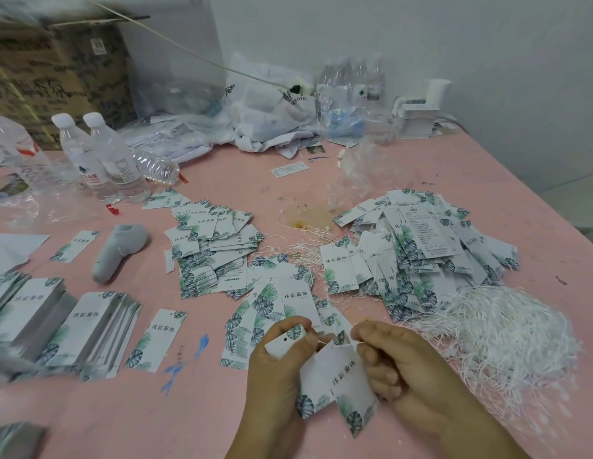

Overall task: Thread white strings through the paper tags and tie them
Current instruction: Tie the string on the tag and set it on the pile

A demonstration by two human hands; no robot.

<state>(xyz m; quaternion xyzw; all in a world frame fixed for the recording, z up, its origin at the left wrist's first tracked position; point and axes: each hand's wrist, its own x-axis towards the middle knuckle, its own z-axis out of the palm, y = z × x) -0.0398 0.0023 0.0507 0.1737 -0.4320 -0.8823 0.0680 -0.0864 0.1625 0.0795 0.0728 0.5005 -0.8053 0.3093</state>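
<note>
**Now threading: both hands on the tags**

Low over the pink worktop (222, 409), the left hand (278, 362) is gripping a few paper tags (338, 376) that are fanning downward, thumb pressing near their punched tops. The right hand (391, 356) is pinching a thin white string (353, 341) beside the tags' top edge, its other fingers curling inward. To the right, a tangled heap of white strings (507, 329) is lying on the worktop, touching a pile of strung tags (417, 246). Loose tags (212, 246) are sitting further back, neat tag stacks (89, 329) to the left.
</note>
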